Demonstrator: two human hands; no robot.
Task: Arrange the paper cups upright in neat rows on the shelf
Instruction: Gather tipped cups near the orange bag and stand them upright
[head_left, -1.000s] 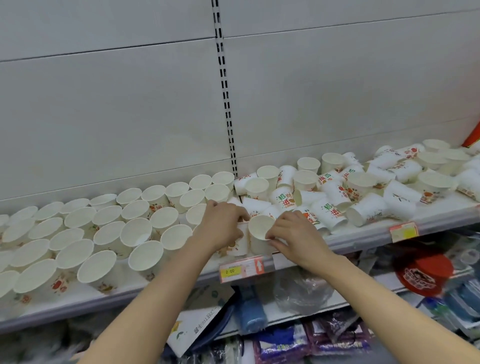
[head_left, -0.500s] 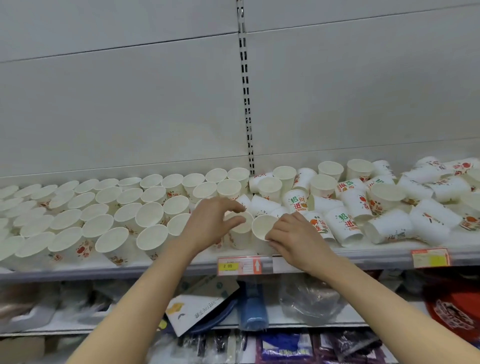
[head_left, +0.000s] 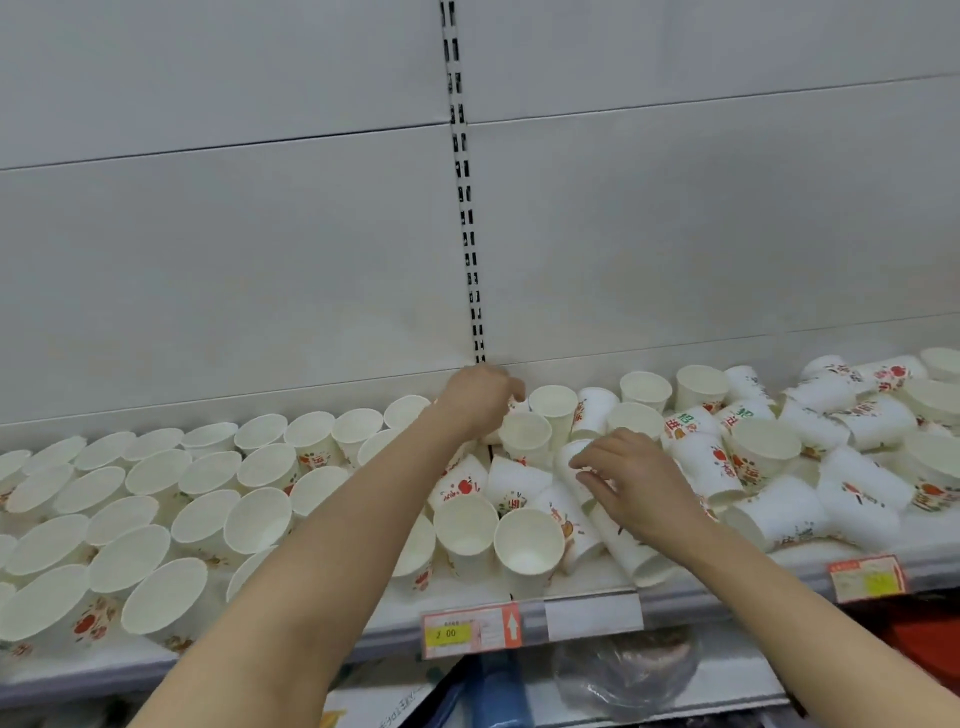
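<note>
White paper cups with red fruit prints cover the shelf (head_left: 727, 584). On the left half they stand upright in rows (head_left: 257, 519). Two more upright cups (head_left: 527, 543) stand at the front centre. On the right, several fallen cups (head_left: 857, 499) lie on their sides in a heap, mixed with a few upright ones. My left hand (head_left: 480, 400) reaches to the back of the shelf and its curled fingers grip a printed cup (head_left: 517, 402) there. My right hand (head_left: 634, 483) hovers over the fallen cups, fingers loosely bent and touching a lying cup (head_left: 569, 452).
A slotted metal upright (head_left: 465, 208) runs down the grey back wall. Orange price tags (head_left: 470, 631) (head_left: 865, 579) hang on the shelf's front edge. Below, a lower shelf holds a clear plastic bag (head_left: 623, 675) and blue packaged goods (head_left: 493, 691).
Both hands left the two front upright cups. My left hand went to the back row, and my right hand moved back and right onto the fallen cups. The view has tilted up.
</note>
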